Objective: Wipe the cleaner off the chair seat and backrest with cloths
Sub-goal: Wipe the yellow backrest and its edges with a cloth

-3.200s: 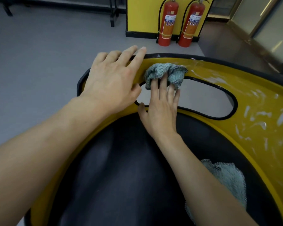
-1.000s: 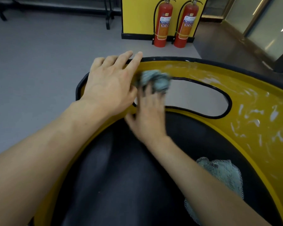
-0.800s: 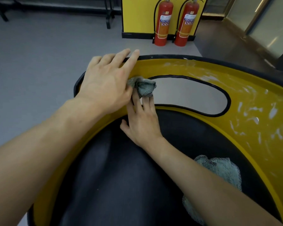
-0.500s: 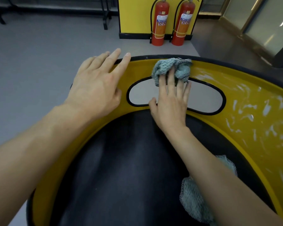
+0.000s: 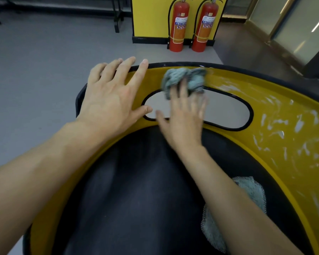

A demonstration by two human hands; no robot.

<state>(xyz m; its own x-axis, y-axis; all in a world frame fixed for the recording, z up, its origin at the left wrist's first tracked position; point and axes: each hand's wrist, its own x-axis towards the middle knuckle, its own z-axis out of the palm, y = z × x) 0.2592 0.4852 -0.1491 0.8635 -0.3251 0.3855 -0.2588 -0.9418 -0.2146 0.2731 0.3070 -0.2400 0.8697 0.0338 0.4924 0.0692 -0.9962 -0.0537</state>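
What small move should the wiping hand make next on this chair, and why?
Probably slide the right hand and its cloth rightward along the yellow backrest: white cleaner streaks cover that side, while the stretch beside the resting left hand looks clean.

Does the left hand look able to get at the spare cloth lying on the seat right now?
Probably not easily: the left hand rests flat on the backrest, and the right forearm lies across the spare cloth, blocking a straight reach.

Person's left hand (image 5: 109, 105), right hand (image 5: 184, 122): both bare; forearms (image 5: 44, 162) bare to frame edge; short fingernails (image 5: 145, 61) on left; right hand motion-blurred.
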